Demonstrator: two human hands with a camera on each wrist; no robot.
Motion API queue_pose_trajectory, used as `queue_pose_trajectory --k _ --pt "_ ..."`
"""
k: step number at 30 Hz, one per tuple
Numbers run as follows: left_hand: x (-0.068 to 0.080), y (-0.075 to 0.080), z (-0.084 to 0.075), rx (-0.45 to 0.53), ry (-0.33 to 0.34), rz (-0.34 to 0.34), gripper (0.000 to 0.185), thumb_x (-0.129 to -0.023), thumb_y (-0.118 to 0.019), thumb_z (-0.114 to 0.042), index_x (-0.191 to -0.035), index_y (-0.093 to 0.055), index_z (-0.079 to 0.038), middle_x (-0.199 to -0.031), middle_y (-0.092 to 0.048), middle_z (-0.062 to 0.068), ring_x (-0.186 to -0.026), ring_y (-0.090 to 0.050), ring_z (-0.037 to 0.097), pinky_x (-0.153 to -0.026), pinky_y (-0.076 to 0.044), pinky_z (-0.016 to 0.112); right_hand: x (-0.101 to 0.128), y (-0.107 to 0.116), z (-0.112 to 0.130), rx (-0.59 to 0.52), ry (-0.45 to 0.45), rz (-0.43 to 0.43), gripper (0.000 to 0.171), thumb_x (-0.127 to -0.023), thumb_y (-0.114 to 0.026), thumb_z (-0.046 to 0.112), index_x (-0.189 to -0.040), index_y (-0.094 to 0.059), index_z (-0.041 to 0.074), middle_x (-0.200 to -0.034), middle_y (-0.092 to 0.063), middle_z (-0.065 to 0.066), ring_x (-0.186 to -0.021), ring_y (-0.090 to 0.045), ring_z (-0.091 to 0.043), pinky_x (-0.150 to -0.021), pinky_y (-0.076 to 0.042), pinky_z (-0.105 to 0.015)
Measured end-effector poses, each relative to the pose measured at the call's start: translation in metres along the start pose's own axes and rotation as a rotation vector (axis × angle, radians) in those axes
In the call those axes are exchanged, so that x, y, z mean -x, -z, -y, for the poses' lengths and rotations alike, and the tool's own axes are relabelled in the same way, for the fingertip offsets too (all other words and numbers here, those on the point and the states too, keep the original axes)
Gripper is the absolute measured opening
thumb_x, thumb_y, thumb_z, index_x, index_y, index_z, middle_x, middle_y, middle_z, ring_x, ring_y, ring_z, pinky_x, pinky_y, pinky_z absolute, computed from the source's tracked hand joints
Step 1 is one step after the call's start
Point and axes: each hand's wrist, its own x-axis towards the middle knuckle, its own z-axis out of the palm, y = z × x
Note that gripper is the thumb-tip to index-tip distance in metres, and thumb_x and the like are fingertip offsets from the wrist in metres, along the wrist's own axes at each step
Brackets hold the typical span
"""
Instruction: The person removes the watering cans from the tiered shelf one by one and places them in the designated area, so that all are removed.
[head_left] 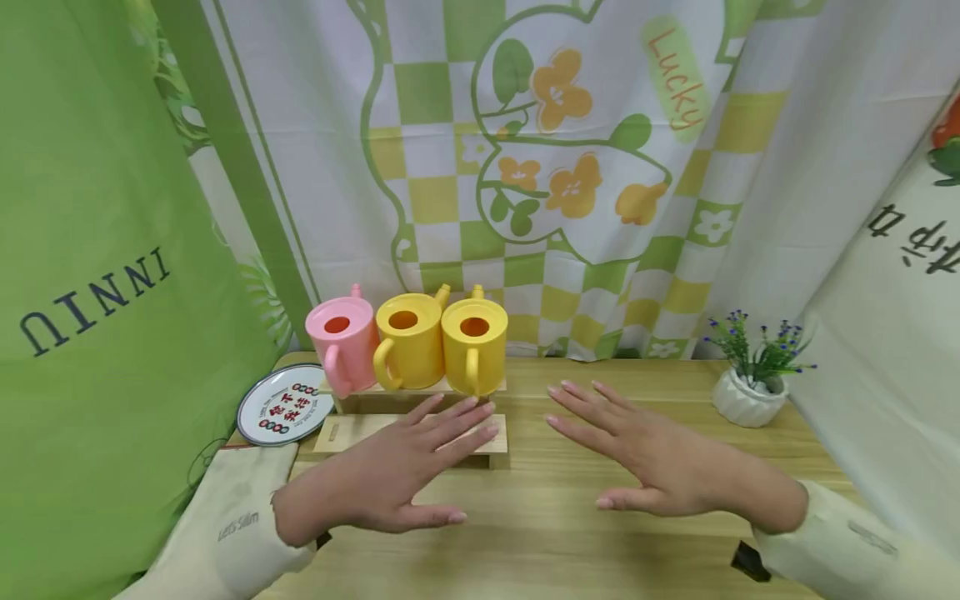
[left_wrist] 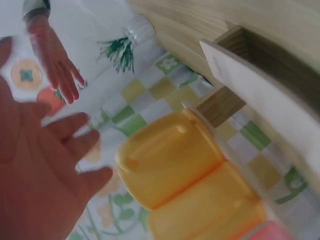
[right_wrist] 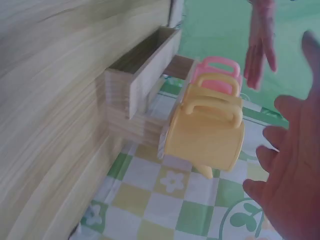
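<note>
Hovering flat: left hand | right hand | fingers toward cups

Head view: bright, even, diffuse light; no single source evident, no hard glare. Soft, faint shadows lie on the table under both hands and beneath the wooden shelf. Focus sharp at centre; wide-angle distortion bends the green cloth and the table's edges toward the frame corners. Left wrist view: soft and hazy throughout, washed-out whites, left hand a blurred reddish mass close to the lens. Right wrist view: slightly sharper; wood grain readable, yellow cup mildly soft, right hand out of focus at the frame edge.
</note>
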Motion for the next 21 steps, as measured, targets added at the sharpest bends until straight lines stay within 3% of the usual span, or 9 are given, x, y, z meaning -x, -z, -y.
queue_pose_trajectory --k 4,7,10,13,17,21 --pt "0.015 -0.009 0.002 0.032 0.233 -0.138 0.073 -0.086 -0.057 -0.040 -0.144 -0.025 -0.010 -0.144 -0.034 0.002 -0.130 -0.035 0.021 -0.105 -0.027 0.041 -0.010 -0.006 -0.006 0.058 -0.076 -0.128 0.061 -0.087 -0.060 0.037 -0.138 -0.039 0.009 -0.142 -0.037 -0.009 -0.127 -0.038 -0.027 -0.103 -0.029 -0.037" --pt "0.033 -0.019 0.008 0.078 0.453 -0.309 0.058 -0.083 -0.063 -0.028 -0.134 -0.044 -0.009 -0.125 -0.054 0.002 -0.112 -0.052 0.018 -0.091 -0.043 0.037 -0.021 -0.013 -0.012 0.026 -0.159 -0.255 0.041 -0.085 -0.064 0.023 -0.124 -0.055 0.011 -0.118 -0.059 -0.002 -0.103 -0.057 -0.015 -0.080 -0.048 -0.030" --pt "0.060 -0.031 0.023 0.171 0.693 -0.454 0.037 -0.082 -0.064 -0.018 -0.117 -0.058 -0.007 -0.106 -0.064 0.005 -0.094 -0.061 0.019 -0.078 -0.050 0.036 -0.035 -0.023 -0.017 -0.096 -0.262 -0.367 0.025 -0.085 -0.065 0.015 -0.109 -0.064 0.011 -0.096 -0.066 0.003 -0.079 -0.061 -0.007 -0.061 -0.049 -0.023" --pt "0.087 -0.045 0.045 0.281 0.931 -0.547 0.023 -0.082 -0.063 -0.010 -0.104 -0.064 -0.003 -0.094 -0.068 0.009 -0.083 -0.065 0.021 -0.071 -0.052 0.035 -0.050 -0.033 -0.022 -0.180 -0.377 -0.456 0.017 -0.086 -0.064 0.015 -0.102 -0.067 0.010 -0.086 -0.066 0.005 -0.071 -0.059 -0.004 -0.055 -0.048 -0.021" --pt "0.114 -0.063 0.069 0.325 1.203 -0.507 0.022 -0.083 -0.060 -0.012 -0.101 -0.064 0.000 -0.089 -0.067 0.015 -0.082 -0.065 0.025 -0.069 -0.052 0.036 -0.068 -0.042 -0.029 -0.241 -0.497 -0.547 0.013 -0.087 -0.063 0.017 -0.098 -0.067 0.010 -0.085 -0.066 0.003 -0.072 -0.061 -0.006 -0.059 -0.051 -0.025" --pt "0.130 -0.077 0.080 0.306 1.323 -0.397 0.034 -0.084 -0.060 -0.021 -0.107 -0.061 0.005 -0.093 -0.066 0.022 -0.085 -0.063 0.032 -0.075 -0.049 0.043 -0.084 -0.053 -0.032 -0.332 -0.565 -0.605 0.015 -0.086 -0.065 0.018 -0.098 -0.066 0.009 -0.087 -0.067 0.000 -0.076 -0.062 -0.011 -0.060 -0.052 -0.027"
